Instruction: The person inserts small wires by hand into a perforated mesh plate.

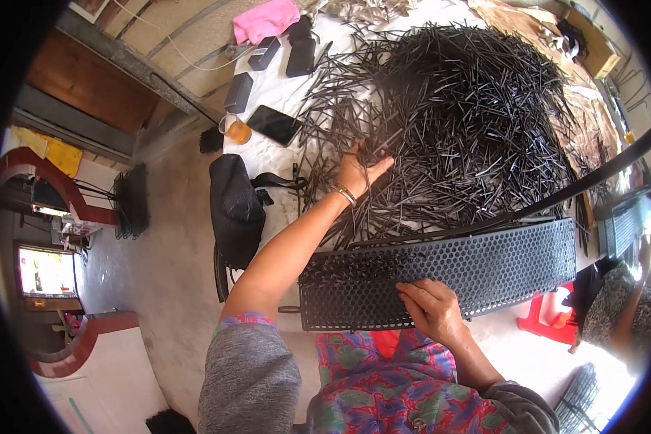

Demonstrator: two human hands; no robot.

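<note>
My left hand (359, 172), with a bracelet at the wrist, reaches into the near left side of a big pile of thin black strips (477, 108). Its thumb stands apart from the fingers, and loose strips lie around and between them. Across my lap side of the table lies a long black perforated panel (513, 253) with round holes. Short black ends cluster in its left part. My right hand (432, 309) is at the panel's near edge, thumb and fingers pinched together pointing left. Whatever is between those fingertips is too small to make out.
Left of the pile are a black phone (275, 125), a glass of amber drink (236, 129), small dark boxes (239, 92) and a pink cloth (265, 20). A black bag (236, 210) hangs at the table's left edge. A red stool (550, 317) stands at right, near another person (618, 311).
</note>
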